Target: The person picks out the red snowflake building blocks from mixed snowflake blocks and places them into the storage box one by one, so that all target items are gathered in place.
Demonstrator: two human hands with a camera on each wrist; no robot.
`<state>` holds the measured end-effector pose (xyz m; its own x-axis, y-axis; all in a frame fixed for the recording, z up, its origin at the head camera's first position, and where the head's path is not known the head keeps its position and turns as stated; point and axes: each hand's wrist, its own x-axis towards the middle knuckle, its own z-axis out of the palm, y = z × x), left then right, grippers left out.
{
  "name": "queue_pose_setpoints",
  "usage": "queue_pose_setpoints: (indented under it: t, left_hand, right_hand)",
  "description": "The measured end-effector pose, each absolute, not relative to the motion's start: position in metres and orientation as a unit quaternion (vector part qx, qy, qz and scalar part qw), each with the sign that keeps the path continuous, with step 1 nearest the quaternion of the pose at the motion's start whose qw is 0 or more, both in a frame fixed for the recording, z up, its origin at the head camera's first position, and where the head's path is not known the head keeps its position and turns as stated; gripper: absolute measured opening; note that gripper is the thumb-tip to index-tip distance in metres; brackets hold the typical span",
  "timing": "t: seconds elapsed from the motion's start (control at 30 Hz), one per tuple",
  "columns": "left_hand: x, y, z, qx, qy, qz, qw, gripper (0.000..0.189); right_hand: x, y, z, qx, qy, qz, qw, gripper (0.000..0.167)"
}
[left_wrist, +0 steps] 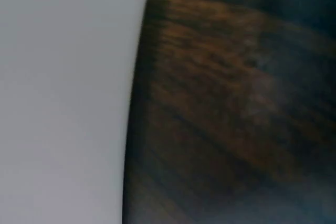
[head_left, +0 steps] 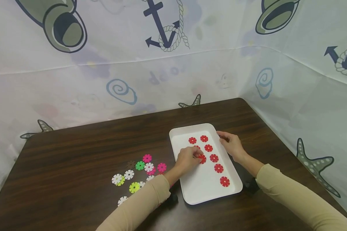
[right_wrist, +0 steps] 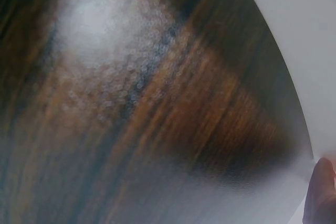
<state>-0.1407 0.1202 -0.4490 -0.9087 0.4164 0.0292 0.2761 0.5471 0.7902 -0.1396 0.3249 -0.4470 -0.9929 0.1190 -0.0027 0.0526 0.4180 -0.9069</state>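
A white tray lies on the dark table with red notched discs in two columns inside it. Over the middle of the tray, my left hand pinches a red notched disc at the nearer end of the left column. Those fingers partly cover another disc just beyond. At the tray's right side, my right hand grips the rim. The right wrist view shows a fingertip against the tray edge. In the left wrist view only blurred tray and table surface appear.
Left of the tray, loose notched discs in white, yellow, green, pink and brown lie scattered, some overlapping. My left sleeve covers part of that group. Behind the wooden table hangs a patterned white sheet.
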Motion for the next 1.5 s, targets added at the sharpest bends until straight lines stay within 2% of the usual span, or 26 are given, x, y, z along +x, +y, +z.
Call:
queue_pose_setpoints:
  t: [0.63,1.07,1.5]
  left_hand:
    - [-0.141,0.120,-0.454,0.200,0.895,0.397,0.033,0.014]
    - [-0.140,0.120,-0.451,0.196,0.868,0.455,0.042,0.018]
    - [-0.132,0.112,-0.433,0.188,0.832,0.516,0.081,0.029]
  right_hand:
    - [-0.140,0.324,-0.447,-0.050,-0.842,0.537,0.030,0.042]
    - [-0.139,0.323,-0.446,-0.051,-0.841,0.539,0.028,0.042]
    - [-0.138,0.324,-0.444,-0.048,-0.842,0.537,0.029,0.041]
